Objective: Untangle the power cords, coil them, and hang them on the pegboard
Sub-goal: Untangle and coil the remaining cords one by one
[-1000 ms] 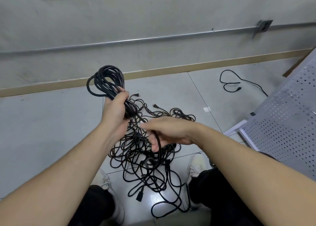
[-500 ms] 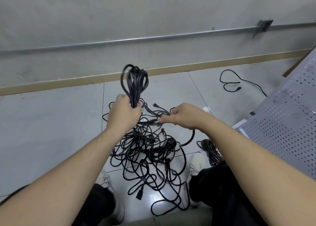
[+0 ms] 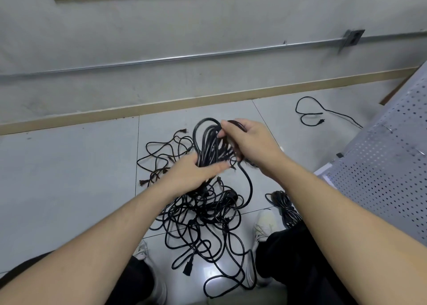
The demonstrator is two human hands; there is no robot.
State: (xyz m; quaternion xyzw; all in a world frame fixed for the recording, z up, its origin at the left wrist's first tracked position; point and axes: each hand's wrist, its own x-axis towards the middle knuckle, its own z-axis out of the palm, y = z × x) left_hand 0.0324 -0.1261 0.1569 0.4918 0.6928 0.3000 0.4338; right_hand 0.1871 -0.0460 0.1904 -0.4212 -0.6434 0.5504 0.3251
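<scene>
Since the earlier frames the coiled cord (image 3: 211,146) is tipped over to the right, and the right hand (image 3: 248,143) is brought up from the trailing end to the far end of the bundle. The coil is gripped at its near end by the left hand (image 3: 196,174), fingers curled around the gathered loops, while the far end is pinched by the right hand, a turn of cord being laid over the loops there (the thumb side is hidden). The step in hand appears to be the binding of a finished coil with its own tail. Next, the tail hanging at centre is probably to be wound round and tucked, kept taut so no loop slips. On the floor below, the tangled pile (image 3: 208,214) is left unsorted; a done bundle (image 3: 285,206) lies right of it, near the pegboard (image 3: 381,166). A loose cord (image 3: 310,113) lies far right.
</scene>
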